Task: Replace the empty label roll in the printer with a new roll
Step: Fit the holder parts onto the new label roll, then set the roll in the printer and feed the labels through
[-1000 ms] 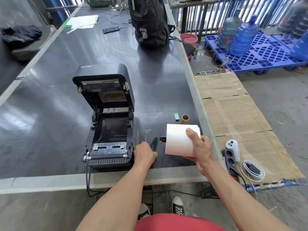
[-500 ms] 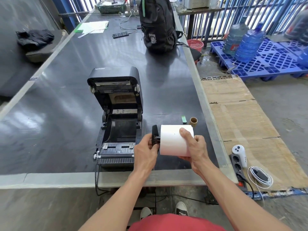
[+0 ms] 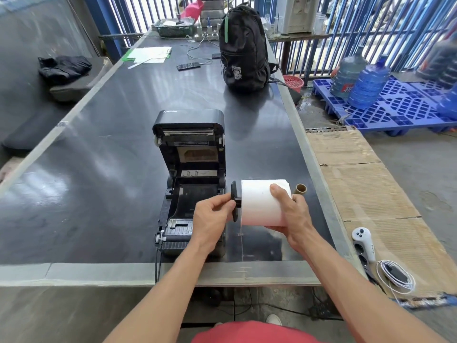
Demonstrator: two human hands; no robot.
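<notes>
I note the right hand [image 3: 291, 214] wrapped around the new white label roll [image 3: 262, 201], grip pressed onto its far end, thumb on top and fingers beneath. The roll is held lying sideways above the surface [image 3: 103, 169], just right of the printer [image 3: 190, 184]. The left hand [image 3: 212, 219] pinches the black spindle holder [image 3: 235, 201], whose disc stands just off the roll's left end, with its shaft entering the core. The printer sits open, lid raised upright, its roll bay bare. The empty cardboard core [image 3: 300, 188] stands upright on the surface beyond the roll, partly hidden by the right hand. A black backpack [image 3: 243, 48] stands farther back.
</notes>
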